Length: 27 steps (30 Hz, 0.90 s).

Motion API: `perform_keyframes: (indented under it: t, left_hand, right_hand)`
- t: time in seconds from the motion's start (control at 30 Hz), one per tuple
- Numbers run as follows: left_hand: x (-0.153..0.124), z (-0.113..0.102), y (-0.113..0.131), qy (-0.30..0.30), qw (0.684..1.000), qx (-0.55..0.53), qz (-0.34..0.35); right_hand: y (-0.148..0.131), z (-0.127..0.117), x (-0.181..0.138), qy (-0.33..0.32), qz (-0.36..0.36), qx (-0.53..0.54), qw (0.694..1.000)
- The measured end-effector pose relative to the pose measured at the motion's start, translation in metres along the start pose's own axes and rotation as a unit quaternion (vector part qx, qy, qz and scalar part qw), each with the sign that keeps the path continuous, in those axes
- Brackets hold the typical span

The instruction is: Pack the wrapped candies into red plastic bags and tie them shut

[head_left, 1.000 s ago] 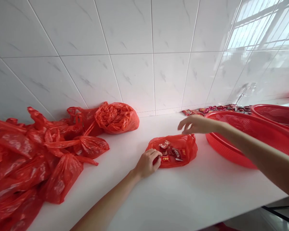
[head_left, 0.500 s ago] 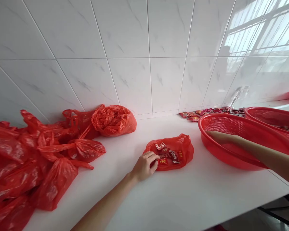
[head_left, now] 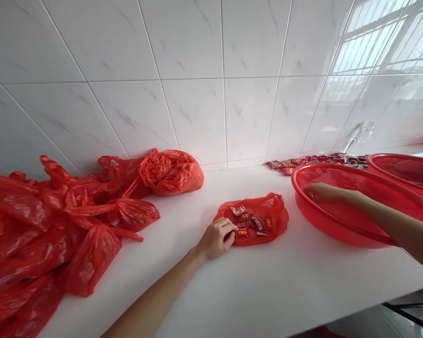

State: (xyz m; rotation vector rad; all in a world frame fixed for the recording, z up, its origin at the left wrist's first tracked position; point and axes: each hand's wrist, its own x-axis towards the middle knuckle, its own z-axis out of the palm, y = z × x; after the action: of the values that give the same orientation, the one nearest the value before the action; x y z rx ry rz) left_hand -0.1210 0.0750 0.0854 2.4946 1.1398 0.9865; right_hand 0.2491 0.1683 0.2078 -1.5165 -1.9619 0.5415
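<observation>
Two bare forearms, no sleeves, hands (head_left: 216,238) ungloved, ringless

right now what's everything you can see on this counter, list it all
open bag of wrapped sweets: one, red, middle of the counter
tied full bag: one, red, against the wall left of centre
heap of bags: number unclear, red, left end of the counter
near basket: one, red mesh, right side
far basket: one, red mesh, behind the near one, cut off by the frame
loose sweets: many, red and dark, along the wall behind the baskets
counter: one, white
wall tiles: white, behind the counter
left hand: grip on the open bag's edge
right hand: inside the near basket; grip unclear
</observation>
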Motion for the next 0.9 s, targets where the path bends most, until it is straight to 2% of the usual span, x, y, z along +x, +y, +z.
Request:
perform_keyframes:
  t: [0.07, 0.13, 0.2, 0.23, 0.27, 0.33, 0.43, 0.47, 0.53, 0.63, 0.73, 0.9]
  left_hand:
    - [0.0, 0.0, 0.0, -0.001, 1.0, 0.004, 0.0]
    - [0.0, -0.001, 0.001, 0.0, 1.0, 0.007, -0.001]
    - [0.001, -0.001, 0.001, 0.002, 1.0, 0.006, -0.002]
    - [0.001, -0.002, 0.002, 0.003, 1.0, 0.004, -0.003]
    - [0.001, -0.002, 0.002, 0.003, 1.0, 0.002, -0.005]
    - [0.001, -0.002, 0.002, 0.002, 1.0, 0.001, -0.006]
    - [0.001, -0.002, 0.002, -0.004, 1.0, 0.007, -0.006]
    - [0.001, -0.002, 0.002, -0.005, 1.0, 0.01, -0.005]
    - [0.001, -0.001, 0.002, -0.004, 1.0, 0.016, -0.005]
    - [0.0, -0.001, 0.002, -0.007, 0.999, 0.027, -0.019]
    - [-0.001, -0.003, 0.003, -0.015, 0.998, 0.056, -0.039]
    - [-0.001, -0.014, -0.003, -0.018, 0.989, 0.111, -0.096]
  right_hand:
    - [-0.005, -0.01, 0.012, -0.035, 0.02, 0.005, 0.999]
    - [-0.018, -0.022, 0.015, -0.034, 0.033, 0.019, 0.999]
    - [-0.037, -0.028, 0.012, -0.012, 0.016, 0.051, 0.998]
    - [-0.048, -0.027, 0.009, -0.01, -0.014, 0.096, 0.995]
    - [-0.06, -0.021, 0.005, -0.02, -0.055, 0.137, 0.989]
    - [-0.08, 0.003, -0.004, -0.089, -0.106, 0.175, 0.975]
    - [-0.095, 0.061, -0.013, -0.193, -0.13, 0.2, 0.952]
    - [-0.095, 0.082, -0.015, -0.214, -0.138, 0.198, 0.947]
    - [-0.089, 0.118, -0.017, -0.216, -0.153, 0.16, 0.951]
    - [-0.076, 0.149, -0.016, -0.195, -0.155, 0.139, 0.958]
    - [-0.062, 0.153, -0.013, -0.186, -0.157, 0.149, 0.958]
    - [-0.041, 0.143, -0.011, -0.189, -0.125, 0.135, 0.965]
